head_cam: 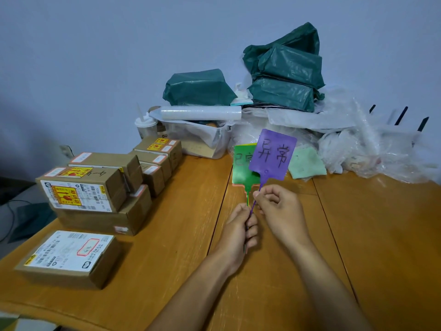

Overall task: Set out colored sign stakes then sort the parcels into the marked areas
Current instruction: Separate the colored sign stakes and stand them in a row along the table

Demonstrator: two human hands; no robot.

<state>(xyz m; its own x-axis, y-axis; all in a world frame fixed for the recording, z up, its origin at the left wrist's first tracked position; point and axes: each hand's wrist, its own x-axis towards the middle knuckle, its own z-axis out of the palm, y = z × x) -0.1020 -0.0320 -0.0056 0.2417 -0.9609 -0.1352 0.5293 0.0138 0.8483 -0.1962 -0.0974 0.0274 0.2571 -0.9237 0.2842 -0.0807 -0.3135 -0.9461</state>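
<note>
Above the middle of the wooden table [167, 235], my left hand [239, 229] grips the thin stems of a bunch of sign stakes. A green sign stake [242, 168] stands upright in it, with a pink edge and a yellow edge showing behind. My right hand [276, 206] pinches the stem of a purple sign stake [273, 155] with black handwriting, in front of the green one. Cardboard parcels [95, 187] with labels are stacked at the left. One flat parcel [69, 256] lies alone near the front left edge.
Dark green plastic bags [286, 75] are piled against the back wall, over clear plastic wrapping [358, 144]. A roll of clear film [200, 113] lies on a white bin [202, 139]. A lidded cup [146, 126] stands beside the bin. A pale green cloth [306, 163] lies behind the signs.
</note>
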